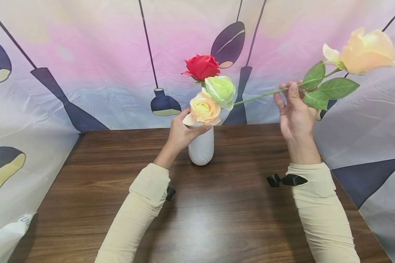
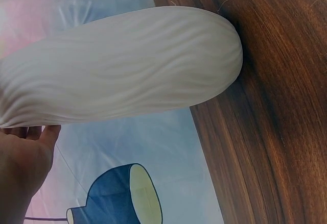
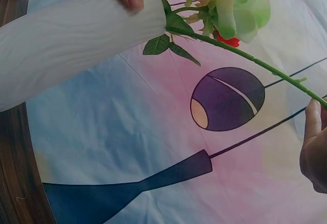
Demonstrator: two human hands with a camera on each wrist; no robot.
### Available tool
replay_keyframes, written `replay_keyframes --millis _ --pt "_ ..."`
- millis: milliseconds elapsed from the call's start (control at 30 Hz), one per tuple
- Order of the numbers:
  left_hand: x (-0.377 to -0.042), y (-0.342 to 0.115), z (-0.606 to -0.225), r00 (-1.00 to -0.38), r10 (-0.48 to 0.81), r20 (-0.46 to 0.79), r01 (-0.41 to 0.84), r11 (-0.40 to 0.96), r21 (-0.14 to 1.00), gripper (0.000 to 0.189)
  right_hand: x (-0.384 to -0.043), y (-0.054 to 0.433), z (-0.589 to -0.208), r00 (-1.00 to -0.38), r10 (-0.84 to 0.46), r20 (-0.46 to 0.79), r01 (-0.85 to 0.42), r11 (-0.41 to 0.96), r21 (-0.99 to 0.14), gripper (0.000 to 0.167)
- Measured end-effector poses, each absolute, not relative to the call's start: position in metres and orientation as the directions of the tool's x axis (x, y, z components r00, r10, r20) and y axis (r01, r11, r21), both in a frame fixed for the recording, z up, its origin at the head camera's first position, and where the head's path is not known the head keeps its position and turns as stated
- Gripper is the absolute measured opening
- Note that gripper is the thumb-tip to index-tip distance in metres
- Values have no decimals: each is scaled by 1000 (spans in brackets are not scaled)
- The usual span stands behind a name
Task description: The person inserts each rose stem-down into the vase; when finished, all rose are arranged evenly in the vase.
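Observation:
A white ridged vase [image 1: 201,148] stands on the table, and my left hand [image 1: 183,132] grips it near the top. From its mouth rise a red rose [image 1: 202,67], a pale green rose [image 1: 221,89] and a peach rose [image 1: 204,109]. My right hand [image 1: 297,113], up and to the right, pinches the stem of a second, long-stemmed peach rose [image 1: 370,53] just below its leaves. That stem [image 3: 245,55] slants across, its lower end at the vase mouth in the right wrist view. In the left wrist view, the vase body [image 2: 127,63] fills the upper part.
The brown wooden table [image 1: 214,212] runs back to a printed cloth backdrop [image 1: 112,73] with lamp shapes, which also lines both sides. A white crumpled item [image 1: 11,233] lies at the left edge. Small black devices sit at both wrists.

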State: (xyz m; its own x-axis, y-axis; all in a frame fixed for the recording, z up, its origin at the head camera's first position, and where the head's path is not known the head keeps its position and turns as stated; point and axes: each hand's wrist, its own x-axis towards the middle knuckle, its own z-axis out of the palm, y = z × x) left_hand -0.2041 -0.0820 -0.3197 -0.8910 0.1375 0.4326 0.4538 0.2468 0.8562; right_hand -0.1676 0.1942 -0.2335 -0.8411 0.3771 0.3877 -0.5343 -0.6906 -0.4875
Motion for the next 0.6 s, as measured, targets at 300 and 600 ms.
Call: replay_keyframes --millis 300,600 --pt "-204 -82 -320 -892 140 430 452 244 858 64 -168 189 -230 -853 363 376 -516 -702 -492 9" --pt "-202 -82 -320 -887 136 441 462 251 851 64 -171 184 -230 -847 324 421 -526 -623 -579 13"
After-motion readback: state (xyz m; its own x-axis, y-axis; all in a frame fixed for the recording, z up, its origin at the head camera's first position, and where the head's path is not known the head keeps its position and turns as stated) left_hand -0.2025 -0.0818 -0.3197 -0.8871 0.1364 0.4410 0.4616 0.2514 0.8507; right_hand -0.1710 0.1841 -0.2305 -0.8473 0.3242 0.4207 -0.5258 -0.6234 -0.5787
